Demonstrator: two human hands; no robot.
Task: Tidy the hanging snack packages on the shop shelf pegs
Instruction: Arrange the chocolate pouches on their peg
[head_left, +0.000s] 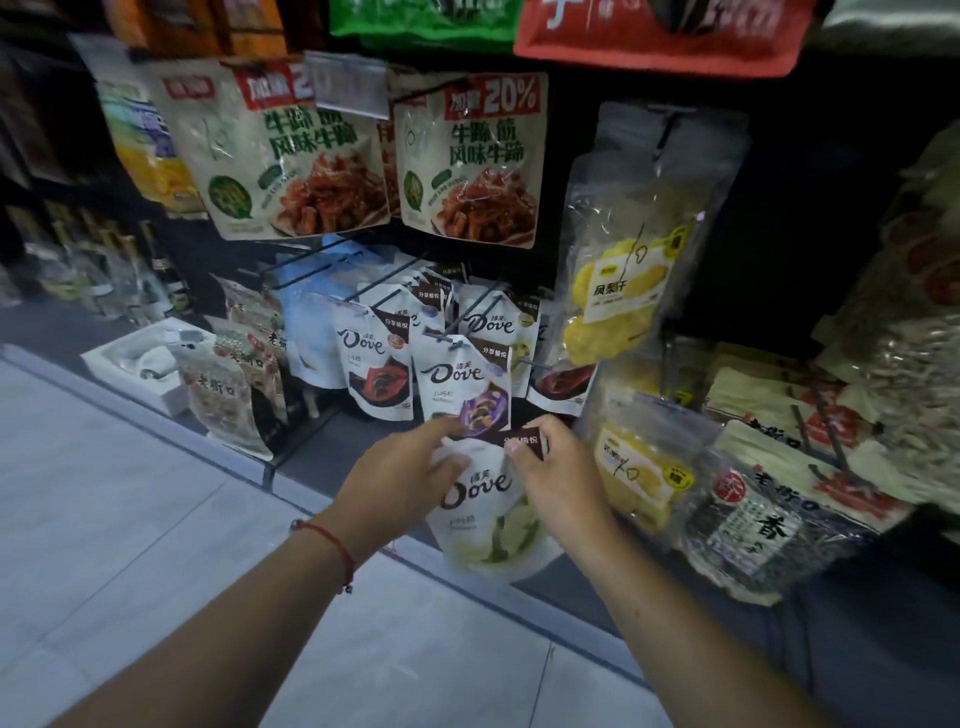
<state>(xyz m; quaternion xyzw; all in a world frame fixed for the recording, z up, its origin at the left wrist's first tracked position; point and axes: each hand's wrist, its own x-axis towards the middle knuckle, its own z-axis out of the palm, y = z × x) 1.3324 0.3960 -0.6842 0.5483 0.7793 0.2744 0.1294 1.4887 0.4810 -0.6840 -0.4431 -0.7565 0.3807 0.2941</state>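
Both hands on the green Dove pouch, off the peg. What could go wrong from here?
1. The green Dove pouch is pinched only at its top edge by the left hand and right hand; it may slip or crease.
2. The peg behind points outward at the hands; threading the hole blind could tear the header or miss.
3. The purple Dove pouch hangs just above the hands; a lift could knock it off its hook.

A white Dove pouch with green artwork (485, 512) is off the pegs, upright and slightly tilted, low before the shelf. Behind it, a purple-printed Dove pouch (465, 382) and a red-printed Dove pouch (375, 361) hang on black wire pegs (387, 283), each fronting a row.
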